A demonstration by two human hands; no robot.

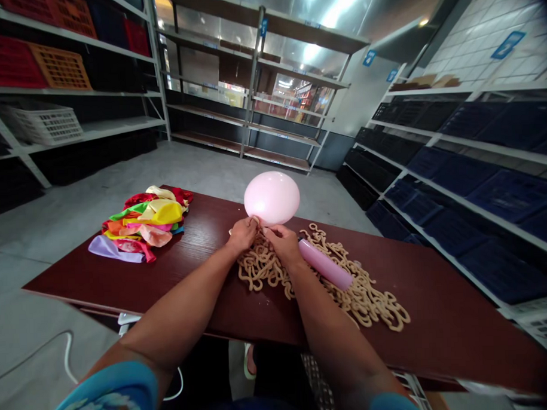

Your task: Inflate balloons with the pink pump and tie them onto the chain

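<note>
Balloon above the desk, near tan strands; fingers of my left hand and right hand grip its bottom. I'd pinch firmly, nails off thin skin.

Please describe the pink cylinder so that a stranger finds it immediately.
On the brown table lie tangled beige cords. The pink cylinder lies on them, beside the right hand. It is straight and smooth, unlike the curly cords or round balloon.
</note>
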